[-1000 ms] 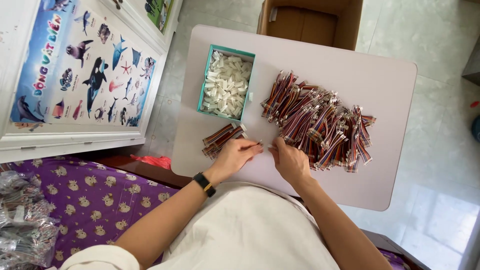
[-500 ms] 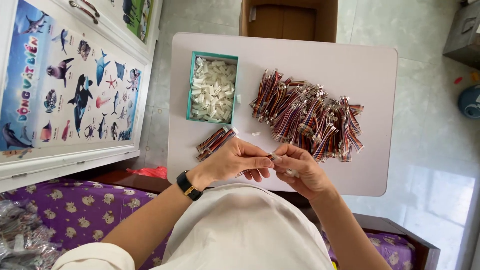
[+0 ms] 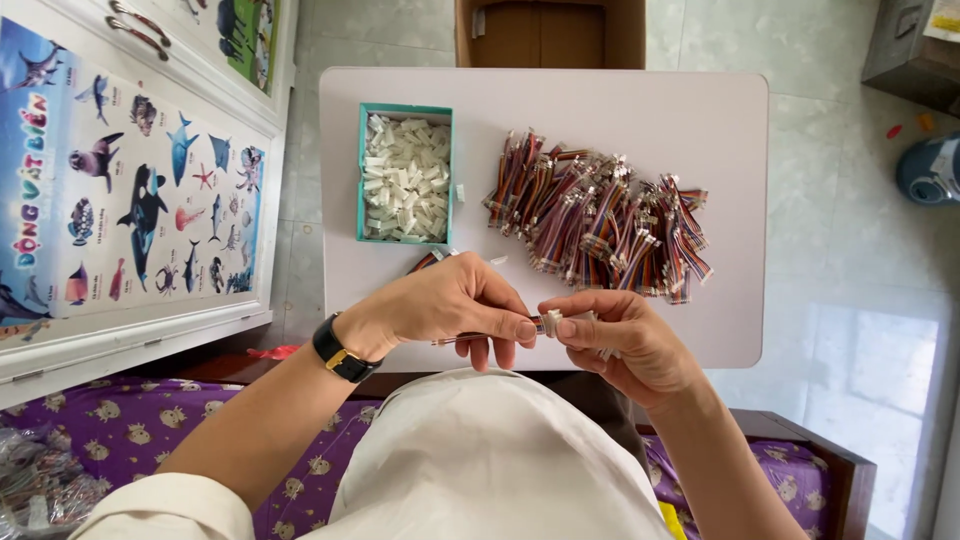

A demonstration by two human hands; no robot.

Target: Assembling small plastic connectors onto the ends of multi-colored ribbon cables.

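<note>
Pinching a short multicoloured wire lead [image 3: 478, 337] between thumb and fingers, the left hand [image 3: 440, 305] meets the right hand [image 3: 620, 340], whose fingertips press a small white connector [image 3: 552, 322] at the lead's end; how the two parts join is too small to make out. Both hands hover over the near edge of the white table [image 3: 640, 110], hiding most of a small wire bundle [image 3: 428, 262] behind the left hand. Beyond sit a teal tray [image 3: 362, 170] of white connectors and a heap of wire leads [image 3: 600, 215].
</note>
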